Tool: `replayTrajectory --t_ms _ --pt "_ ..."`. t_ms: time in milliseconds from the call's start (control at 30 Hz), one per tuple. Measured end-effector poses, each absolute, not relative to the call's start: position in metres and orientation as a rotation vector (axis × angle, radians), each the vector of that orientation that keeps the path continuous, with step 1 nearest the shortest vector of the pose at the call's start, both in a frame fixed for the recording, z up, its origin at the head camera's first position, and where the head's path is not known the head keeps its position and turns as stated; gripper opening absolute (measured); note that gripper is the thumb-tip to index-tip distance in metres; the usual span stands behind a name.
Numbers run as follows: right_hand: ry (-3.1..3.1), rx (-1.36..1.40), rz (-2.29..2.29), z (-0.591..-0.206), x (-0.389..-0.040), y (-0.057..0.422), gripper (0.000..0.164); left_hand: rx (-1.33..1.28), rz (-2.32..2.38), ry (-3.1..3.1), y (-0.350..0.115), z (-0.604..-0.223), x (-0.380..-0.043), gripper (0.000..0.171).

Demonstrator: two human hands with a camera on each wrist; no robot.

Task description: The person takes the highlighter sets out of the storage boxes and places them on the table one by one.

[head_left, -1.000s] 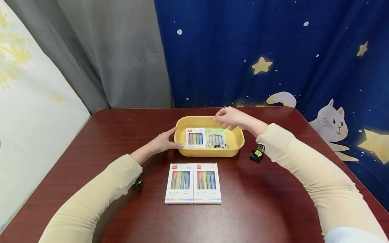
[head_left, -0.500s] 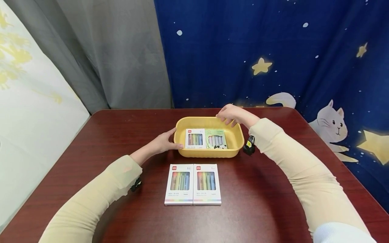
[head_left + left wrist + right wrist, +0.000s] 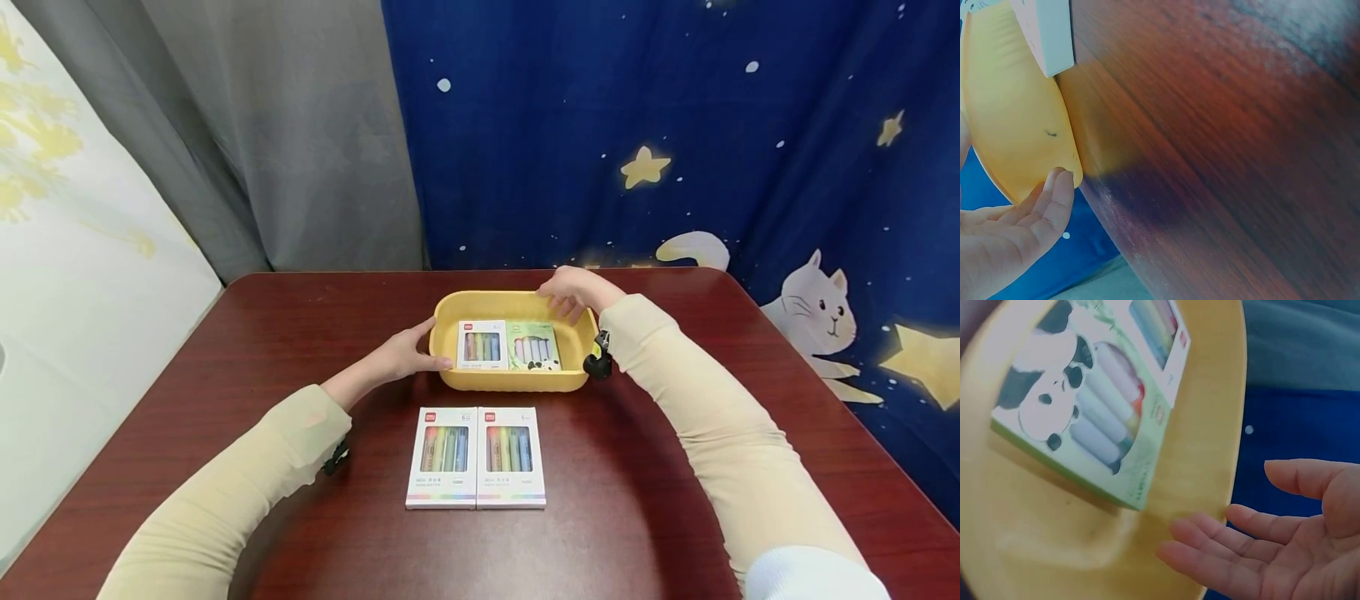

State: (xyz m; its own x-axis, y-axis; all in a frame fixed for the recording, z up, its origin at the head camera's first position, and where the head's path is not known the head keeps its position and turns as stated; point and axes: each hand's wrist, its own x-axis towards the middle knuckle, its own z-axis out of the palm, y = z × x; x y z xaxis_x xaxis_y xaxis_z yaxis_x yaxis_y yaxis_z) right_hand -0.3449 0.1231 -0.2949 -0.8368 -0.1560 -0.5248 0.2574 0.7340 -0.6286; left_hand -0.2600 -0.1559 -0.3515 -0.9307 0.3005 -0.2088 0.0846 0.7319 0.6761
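Observation:
A yellow plastic basket (image 3: 517,381) holds two flat packs side by side: a white highlighter pack (image 3: 482,344) and a green panda pack of pens (image 3: 533,346). My left hand (image 3: 408,353) grips the basket's left end, its thumb at the front rim and its fingers along the outer wall, as the left wrist view also shows. At the back right rim is my right hand (image 3: 576,292), fingers reaching down inside. The right wrist view shows these fingers (image 3: 1222,547) fairly straight, with nothing between them and the thumb, below the panda pack.
Two more white highlighter packs (image 3: 442,458) lie edge to edge on the dark red wooden table (image 3: 300,329), in front of the basket. Behind the table hang a grey curtain (image 3: 330,150) and a blue starry curtain (image 3: 540,142).
My right hand has shifted slightly right and lower at the basket's back right rim, and its forearm has swung left. The left hand, basket and packs have stayed put.

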Motion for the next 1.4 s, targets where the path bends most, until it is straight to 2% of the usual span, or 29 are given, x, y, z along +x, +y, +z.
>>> replayTrajectory --t_ms 700,1167,1400 --pt "2.112 0.167 -0.888 -0.322 -0.35 0.121 0.065 0.289 0.999 2.616 -0.157 -0.354 -0.261 0.096" --pt "2.096 0.13 -0.786 -0.331 -0.353 0.119 0.058 0.282 1.016 2.611 -0.159 -0.354 -0.261 0.095" --pt "2.092 0.106 -0.747 -0.332 -0.353 0.114 0.061 0.305 1.007 2.624 -0.158 -0.354 -0.261 0.092"
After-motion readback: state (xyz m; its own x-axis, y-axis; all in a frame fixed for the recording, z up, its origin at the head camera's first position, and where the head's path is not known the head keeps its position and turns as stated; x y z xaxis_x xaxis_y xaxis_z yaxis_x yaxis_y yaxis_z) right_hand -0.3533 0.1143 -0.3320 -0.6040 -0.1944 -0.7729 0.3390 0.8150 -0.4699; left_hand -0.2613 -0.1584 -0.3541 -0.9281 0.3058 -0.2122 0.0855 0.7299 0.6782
